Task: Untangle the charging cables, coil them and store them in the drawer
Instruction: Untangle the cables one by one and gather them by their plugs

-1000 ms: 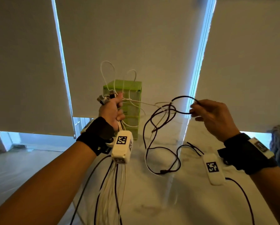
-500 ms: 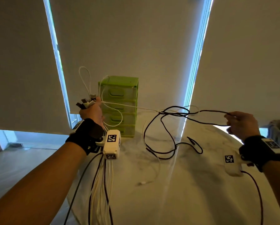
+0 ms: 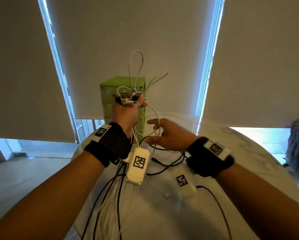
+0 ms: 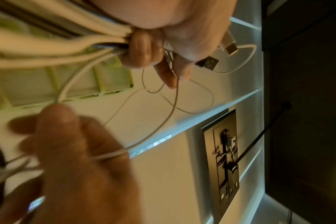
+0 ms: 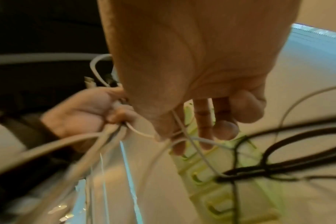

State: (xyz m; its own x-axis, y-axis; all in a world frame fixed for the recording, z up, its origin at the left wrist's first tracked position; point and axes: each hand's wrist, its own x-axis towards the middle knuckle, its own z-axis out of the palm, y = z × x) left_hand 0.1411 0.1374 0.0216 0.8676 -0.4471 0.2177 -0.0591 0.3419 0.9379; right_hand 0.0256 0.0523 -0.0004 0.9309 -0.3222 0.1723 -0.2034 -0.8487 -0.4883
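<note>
Both hands work a tangle of cables above the white marble table (image 3: 162,213).

The left hand (image 3: 126,113) clenches a bundle of white charging cables (image 3: 136,66); the right hand (image 3: 169,134), fingers loosely spread, touches one white strand. A thin black cable (image 3: 169,163) lies on the table before the green plastic drawer unit (image 3: 109,94).

White charging cables (image 3: 154,118) in smooth, slightly glossy plastic sheathing end in bright metal USB plugs (image 4: 207,62) — the black cable (image 3: 164,163) looks matt. The green drawer unit (image 3: 123,101) is translucent plastic on a polished, marble-look tabletop (image 3: 162,213) — behind it hang matt fabric roller blinds (image 3: 128,40).
</note>
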